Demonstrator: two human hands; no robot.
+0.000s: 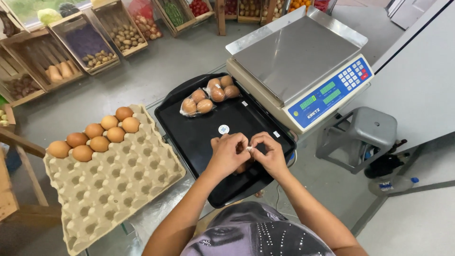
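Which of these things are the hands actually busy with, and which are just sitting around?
In use: left hand and right hand pinching a bag of eggs over the black tray.

Lying about: tied bag of eggs, egg carton, scale, grey stool, vegetable crates.

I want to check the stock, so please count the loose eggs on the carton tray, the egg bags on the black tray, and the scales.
Loose eggs on the carton tray: 8
Egg bags on the black tray: 2
Scales: 1
Total: 11
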